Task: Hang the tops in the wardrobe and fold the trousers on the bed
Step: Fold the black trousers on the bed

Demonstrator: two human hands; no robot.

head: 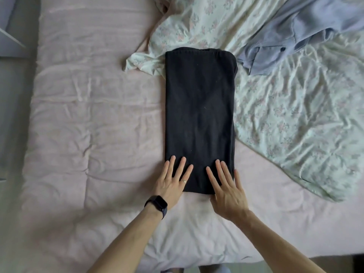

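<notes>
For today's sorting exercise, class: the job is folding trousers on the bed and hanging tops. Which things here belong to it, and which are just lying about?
Belong: black trousers, under the left hand and right hand; blue shirt; pink bed.
Lying about: floral sheet; wristwatch, worn.

A thin ring [184, 181] on the left grip [172, 185]; black smartwatch [157, 205] on its wrist

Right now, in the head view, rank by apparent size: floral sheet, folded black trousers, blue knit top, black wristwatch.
1. Pale floral sheet
2. Folded black trousers
3. Blue ribbed knit top, cropped by the frame; unsure against the trousers
4. Black wristwatch
</notes>
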